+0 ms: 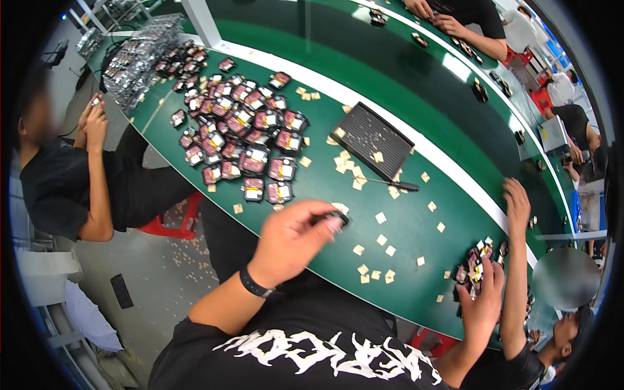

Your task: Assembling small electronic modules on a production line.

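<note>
My left hand [291, 239] is closed, thumb and fingers pinching a small black part [339, 219] above the green table's near edge. That part is mostly covered by the fingers, so its exact kind is unclear. Over at the right, my right hand [482, 304] reaches to a pile of small black-and-maroon modules [469, 268] with white and yellow labels. Its thumb and fingers are apart around the pile's near side, and no held piece can be made out. Left of my left hand lies a much larger heap of similar modules [239, 121].
Small pale square pieces [381, 218] are scattered on the green table [331, 257]. A black ridged tray [372, 140] and a black-handled screwdriver [406, 186] lie beyond. Clear plastic trays [140, 62] stand far left. Co-workers sit on both sides; one's arm [517, 260] extends beside my right hand.
</note>
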### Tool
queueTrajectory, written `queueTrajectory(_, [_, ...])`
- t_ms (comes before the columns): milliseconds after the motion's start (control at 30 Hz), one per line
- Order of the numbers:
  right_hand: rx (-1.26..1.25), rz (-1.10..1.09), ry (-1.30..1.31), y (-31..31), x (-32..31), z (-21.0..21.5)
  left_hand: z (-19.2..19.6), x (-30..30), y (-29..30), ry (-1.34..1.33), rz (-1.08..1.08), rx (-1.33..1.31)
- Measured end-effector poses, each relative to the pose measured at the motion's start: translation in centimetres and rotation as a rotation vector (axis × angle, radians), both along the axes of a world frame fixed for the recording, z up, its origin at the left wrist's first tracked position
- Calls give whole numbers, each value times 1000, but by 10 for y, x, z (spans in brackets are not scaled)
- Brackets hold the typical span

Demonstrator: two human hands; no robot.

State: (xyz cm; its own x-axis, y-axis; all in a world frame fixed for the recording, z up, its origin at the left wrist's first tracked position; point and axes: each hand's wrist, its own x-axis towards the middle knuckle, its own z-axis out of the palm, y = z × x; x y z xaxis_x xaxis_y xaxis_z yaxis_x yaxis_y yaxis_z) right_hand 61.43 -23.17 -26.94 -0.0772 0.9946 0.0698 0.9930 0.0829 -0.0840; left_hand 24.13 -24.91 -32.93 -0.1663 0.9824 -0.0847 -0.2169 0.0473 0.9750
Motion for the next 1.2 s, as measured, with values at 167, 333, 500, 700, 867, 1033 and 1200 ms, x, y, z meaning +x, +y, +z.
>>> queueTrajectory(167, [-108, -39, -120, 5, 39, -21, 11, -80, 31, 471, 552, 206])
queueTrajectory(333, [-87, -135, -103, 12, 21, -20, 11, -134, 50, 814, 645, 154])
queueTrajectory(500, [-7, -89, -149, 15, 27, -25, -23, -176, 75, 707, 678, 103])
queueTrajectory(700, [87, 16, -125, 18, 27, -32, -21, -216, 93, 1185, 621, 55])
queueTrajectory(867, [195, 96, -134, 11, 45, -39, -6, -200, 99, 1485, 677, 200])
queueTrajectory(1033, [284, 219, -109, 12, 57, -40, 20, -90, 70, 1245, 529, 296])
queueTrajectory(1200, [338, 388, -34, 17, 56, -37, 20, 6, 26, 785, 17, 260])
